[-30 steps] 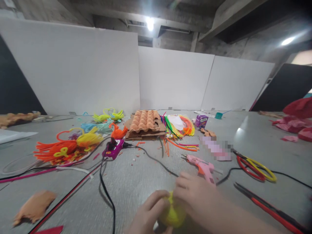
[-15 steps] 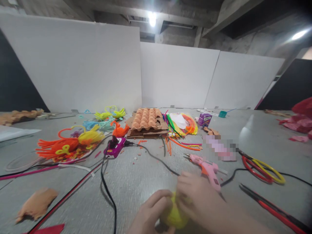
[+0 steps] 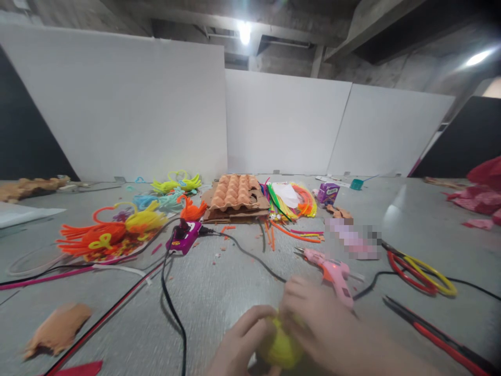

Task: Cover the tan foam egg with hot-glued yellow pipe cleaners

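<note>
At the near edge of the worktop, the left hand and right hand wrap a yellow ball in a snug, even grip — a pink glue gun lies just beyond.

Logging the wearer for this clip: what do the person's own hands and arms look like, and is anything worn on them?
Both are bare: the left hand and the right hand show no gloves, rings, watch or bracelet. The right forearm runs bare out of the frame at the lower right, with no sleeve in view. No markings or cables show on either.
</note>
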The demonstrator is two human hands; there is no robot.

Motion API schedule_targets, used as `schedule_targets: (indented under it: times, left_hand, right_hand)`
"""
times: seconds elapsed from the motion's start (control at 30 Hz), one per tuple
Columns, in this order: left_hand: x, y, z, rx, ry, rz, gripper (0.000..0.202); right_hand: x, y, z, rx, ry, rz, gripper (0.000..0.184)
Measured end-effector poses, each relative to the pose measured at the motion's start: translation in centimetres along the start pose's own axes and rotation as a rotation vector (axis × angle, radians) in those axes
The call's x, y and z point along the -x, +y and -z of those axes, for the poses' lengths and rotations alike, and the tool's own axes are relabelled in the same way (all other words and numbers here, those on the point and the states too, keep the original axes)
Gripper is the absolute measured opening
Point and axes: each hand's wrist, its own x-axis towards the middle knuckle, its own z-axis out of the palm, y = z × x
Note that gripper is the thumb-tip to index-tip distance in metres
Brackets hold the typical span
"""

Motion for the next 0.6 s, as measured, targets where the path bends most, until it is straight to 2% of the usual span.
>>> schedule_targets:
  times: [0.3,0.6]
  left_hand:
    - [-0.16,0.1,0.11,0.018,0.015,-0.07,0.046]
    - [-0.02,0.21,0.34,0.051,-0.046,-0.049,0.053]
  right_hand:
    - [-0.08,-0.17,0.51,-0.036,-0.042,0.046,0.026]
    - [-0.38,-0.36,0.43,0.009,-0.106,0.056,0.021]
